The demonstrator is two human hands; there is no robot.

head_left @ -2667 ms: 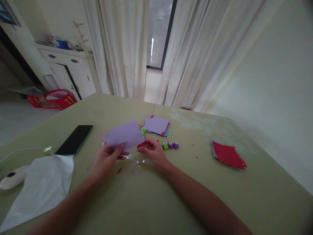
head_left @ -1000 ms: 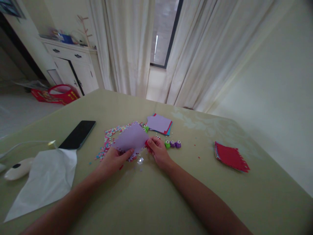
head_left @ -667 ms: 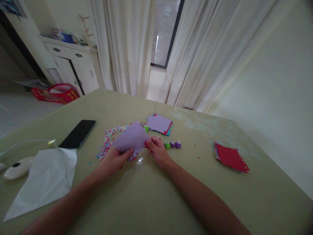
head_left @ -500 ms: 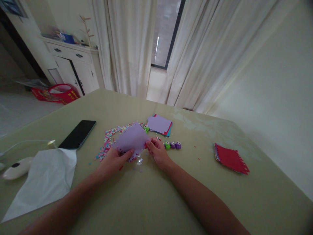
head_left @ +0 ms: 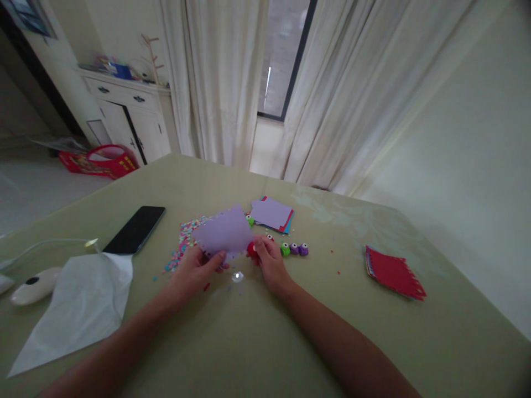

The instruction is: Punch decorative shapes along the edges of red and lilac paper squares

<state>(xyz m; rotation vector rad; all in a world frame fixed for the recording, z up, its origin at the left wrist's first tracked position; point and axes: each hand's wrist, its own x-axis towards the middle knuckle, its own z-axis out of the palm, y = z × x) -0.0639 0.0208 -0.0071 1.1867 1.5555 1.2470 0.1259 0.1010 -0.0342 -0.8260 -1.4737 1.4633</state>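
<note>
A sheet of purple paper (head_left: 224,232) with small cut-outs along its edges is tilted up above the table. My left hand (head_left: 199,271) pinches its lower left edge, thumb on top. At the paper's right corner, my right hand (head_left: 269,257) has its fingers closed around a small red paper punch (head_left: 251,249), mostly hidden by the fingers. Just right of that hand, a green punch (head_left: 285,249) and two purple punches (head_left: 298,249) stand in a row. Another green punch (head_left: 249,220) shows behind the paper. Colourful confetti (head_left: 185,237) lies scattered beneath and left of the sheet.
A stack of coloured paper squares (head_left: 271,213) lies behind the hands, and a red-topped stack with notched edges (head_left: 394,273) to the right. On the left are a phone (head_left: 135,229), a white sheet (head_left: 83,309), a white device (head_left: 35,286) and a cable (head_left: 45,241).
The camera view has shifted slightly. The purple paper is tilted a little differently, and more of the red punch shows at its right corner. Both hands keep their hold.
</note>
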